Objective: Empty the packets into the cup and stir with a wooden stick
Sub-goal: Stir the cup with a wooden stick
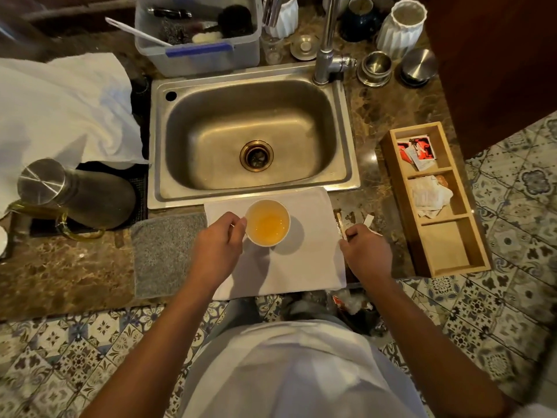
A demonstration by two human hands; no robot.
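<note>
Head view: one cup (267, 222) (amber liquid), one wooden stick (341, 225), two hands.

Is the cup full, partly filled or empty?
Partly filled. The white cup stands upright on the white cloth with amber liquid low inside, well below its rim.

A steel sink (253, 137) sits beside a lying flask (75, 191).

A home kitchen counter, as I see it from the head camera.

I see a stainless steel sink (256, 137) with a tap (327, 43) set in brown marble countertop (60, 276), a tub of washing-up tools (197, 34) at the far side, a wooden sachet tray (434, 200) on the right, and patterned floor tiles (90, 351) near me.
</note>
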